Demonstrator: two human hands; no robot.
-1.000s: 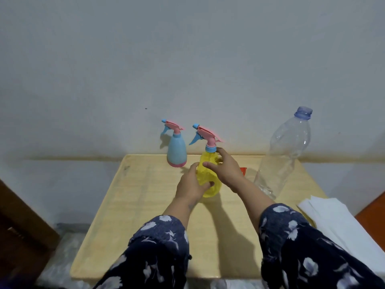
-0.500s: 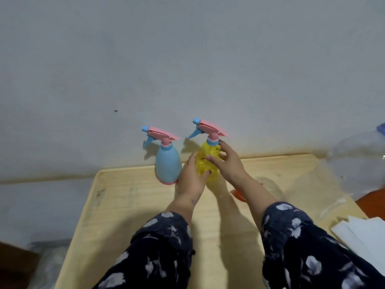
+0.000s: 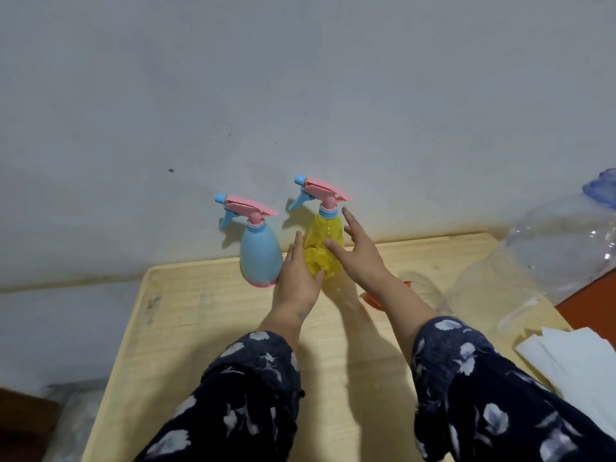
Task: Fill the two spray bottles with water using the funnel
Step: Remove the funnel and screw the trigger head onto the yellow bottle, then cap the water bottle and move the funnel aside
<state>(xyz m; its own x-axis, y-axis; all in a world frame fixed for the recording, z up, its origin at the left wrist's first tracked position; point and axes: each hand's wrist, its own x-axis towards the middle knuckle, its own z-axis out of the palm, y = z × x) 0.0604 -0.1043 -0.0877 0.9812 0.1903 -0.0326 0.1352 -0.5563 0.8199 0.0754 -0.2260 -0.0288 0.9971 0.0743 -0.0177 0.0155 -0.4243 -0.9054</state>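
Observation:
A yellow spray bottle (image 3: 326,240) with a pink and blue trigger head stands at the back of the wooden table (image 3: 200,328), just right of a blue spray bottle (image 3: 260,258) with the same kind of head. My left hand (image 3: 296,278) holds the yellow bottle's lower left side, thumb wrapped across its front. My right hand (image 3: 361,258) is on its right side with straight, spread fingers; only the thumb tip touches the bottle. An orange funnel (image 3: 370,300) lies behind my right forearm, mostly hidden.
A large clear plastic water bottle (image 3: 540,261) with a blue cap stands at the table's right edge. White paper towels (image 3: 580,358) lie at the front right. The wall rises right behind the spray bottles.
The yellow bottle has moved back toward the wall, beside the blue one. My right hand's fingers have straightened and come off its neck. The view has shifted left.

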